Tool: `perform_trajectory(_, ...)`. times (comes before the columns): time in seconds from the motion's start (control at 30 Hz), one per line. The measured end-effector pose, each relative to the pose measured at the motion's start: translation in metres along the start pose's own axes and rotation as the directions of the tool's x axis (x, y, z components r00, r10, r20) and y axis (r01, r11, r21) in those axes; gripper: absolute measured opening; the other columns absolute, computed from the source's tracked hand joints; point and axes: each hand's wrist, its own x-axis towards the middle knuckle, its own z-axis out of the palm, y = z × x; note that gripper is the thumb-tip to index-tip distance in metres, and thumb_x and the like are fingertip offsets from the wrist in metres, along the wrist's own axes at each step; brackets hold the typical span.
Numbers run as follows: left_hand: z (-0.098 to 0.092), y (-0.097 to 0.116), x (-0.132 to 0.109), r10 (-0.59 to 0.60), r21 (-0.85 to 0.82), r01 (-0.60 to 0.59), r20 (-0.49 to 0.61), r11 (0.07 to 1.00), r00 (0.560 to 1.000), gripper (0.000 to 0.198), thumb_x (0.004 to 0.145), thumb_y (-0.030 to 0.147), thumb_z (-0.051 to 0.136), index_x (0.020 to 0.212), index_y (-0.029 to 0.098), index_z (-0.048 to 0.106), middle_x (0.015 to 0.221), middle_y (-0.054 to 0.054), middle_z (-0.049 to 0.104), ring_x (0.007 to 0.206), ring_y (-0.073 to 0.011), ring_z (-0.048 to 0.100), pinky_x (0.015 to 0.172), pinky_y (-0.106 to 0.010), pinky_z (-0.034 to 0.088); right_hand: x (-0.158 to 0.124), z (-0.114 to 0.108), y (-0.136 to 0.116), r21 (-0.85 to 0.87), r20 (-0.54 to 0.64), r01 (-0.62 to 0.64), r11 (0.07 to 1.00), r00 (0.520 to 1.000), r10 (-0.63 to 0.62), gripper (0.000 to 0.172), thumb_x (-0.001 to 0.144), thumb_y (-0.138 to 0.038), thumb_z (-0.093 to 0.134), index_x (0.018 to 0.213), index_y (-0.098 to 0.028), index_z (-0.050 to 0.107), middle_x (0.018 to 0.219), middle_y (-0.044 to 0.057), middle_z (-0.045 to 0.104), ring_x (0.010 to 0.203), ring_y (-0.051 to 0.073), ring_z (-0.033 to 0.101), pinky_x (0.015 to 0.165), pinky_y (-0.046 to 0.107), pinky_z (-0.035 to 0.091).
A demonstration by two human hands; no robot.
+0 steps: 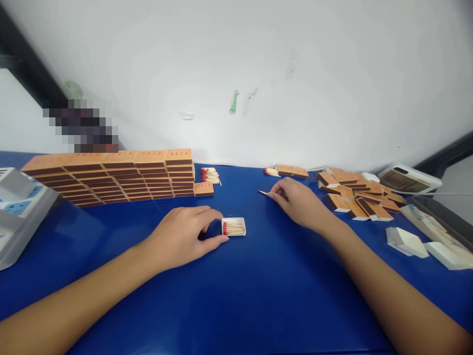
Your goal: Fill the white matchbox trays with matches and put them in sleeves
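Observation:
A small white matchbox tray (234, 233) lies on the blue table, with several red-headed matches (233, 228) inside it. My left hand (188, 231) grips the tray's left end between thumb and fingers. To the right of the tray, my right hand (291, 197) pinches a single match (262, 192) by its plain end, its red head pointing left. Behind the hands are two loose piles of matches, one at the centre left (210, 175) and a smaller one (272, 172) beside two matchboxes (291, 171).
A stacked wall of matchboxes (121, 177) stands at the left, a single matchbox (204, 189) at its right end. Jumbled matchboxes (354, 192), white trays (408, 241) and a white device (408, 179) lie right. A grey-white container (22, 212) sits far left. A white wall (236, 64) rises behind.

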Motion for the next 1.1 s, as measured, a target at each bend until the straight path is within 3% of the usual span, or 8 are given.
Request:
perform_trajectory(0.27,-0.001,-0.001,0.001,-0.015,-0.007,0.015,0.015,1.000,1.000,0.026,0.098,0.043,0.071,0.117,0.025,0.074,0.078,0.003,0.066,0.062,-0.0128,0.059,0.057,-0.026,0.037,-0.004,-0.002,-0.015,0.080,-0.030,0.051,0.996,0.998,-0.049,0.022,0.105,-0.033,0.051,0.088,-0.022,0.060,0.093,0.010,0.068,0.086,0.026,0.065,0.079,0.040,0.050)
perform_trajectory(0.43,-0.001,0.000,0.001,-0.011,-0.008,0.011,0.011,1.000,1.000,0.026,0.098,0.042,0.071,0.117,0.025,0.073,0.078,0.003,0.066,0.064,-0.0134,0.060,0.060,-0.026,0.039,-0.017,-0.009,-0.060,0.231,-0.015,0.175,0.957,0.984,-0.176,0.022,0.110,-0.034,0.051,0.096,-0.022,0.063,0.095,0.006,0.065,0.082,0.021,0.062,0.076,0.035,0.050)
perform_trajectory(0.53,-0.001,0.000,0.001,-0.012,-0.013,0.012,0.018,1.000,1.000,0.025,0.098,0.042,0.071,0.115,0.024,0.073,0.079,0.003,0.065,0.065,-0.0137,0.060,0.060,-0.027,0.039,-0.026,-0.007,-0.087,0.200,0.026,0.275,0.940,0.958,-0.286,0.016,0.110,-0.025,0.051,0.100,-0.021,0.062,0.103,0.008,0.066,0.091,0.022,0.063,0.081,0.036,0.052)
perform_trajectory(0.63,-0.001,-0.001,0.000,-0.017,-0.016,0.017,0.022,1.000,1.000,0.025,0.098,0.043,0.072,0.113,0.024,0.073,0.078,0.003,0.064,0.065,-0.0137,0.060,0.059,-0.027,0.038,-0.030,0.002,-0.099,0.102,0.061,0.358,0.928,0.929,-0.365,0.014,0.109,-0.019,0.051,0.100,-0.020,0.062,0.105,0.010,0.067,0.095,0.024,0.064,0.082,0.037,0.052)
perform_trajectory(0.77,0.000,-0.002,-0.001,-0.020,-0.014,0.020,0.014,1.000,1.000,0.025,0.098,0.044,0.072,0.112,0.024,0.073,0.078,0.003,0.064,0.065,-0.0134,0.059,0.059,-0.027,0.039,-0.032,0.009,-0.099,-0.009,0.060,0.389,0.921,0.920,-0.388,0.014,0.109,-0.023,0.053,0.101,-0.020,0.064,0.104,0.010,0.068,0.090,0.024,0.064,0.074,0.036,0.051)
perform_trajectory(0.9,0.001,-0.002,0.001,-0.012,-0.023,0.012,0.005,1.000,1.000,0.025,0.098,0.043,0.072,0.114,0.024,0.073,0.078,0.004,0.063,0.064,-0.0132,0.059,0.059,-0.027,0.039,-0.030,0.002,-0.094,0.030,0.015,0.361,0.932,0.932,-0.362,0.013,0.108,-0.025,0.055,0.100,-0.022,0.065,0.102,0.008,0.067,0.087,0.022,0.064,0.072,0.035,0.050)
perform_trajectory(1.1,0.000,-0.002,0.000,-0.015,-0.025,0.016,0.008,1.000,1.000,0.026,0.098,0.042,0.072,0.117,0.024,0.073,0.078,0.004,0.063,0.063,-0.0131,0.058,0.059,-0.027,0.039,-0.015,-0.005,-0.044,-0.011,-0.067,0.120,0.993,0.990,-0.120,0.009,0.102,-0.030,0.064,0.100,-0.021,0.066,0.103,0.009,0.068,0.095,0.027,0.067,0.083,0.041,0.052)
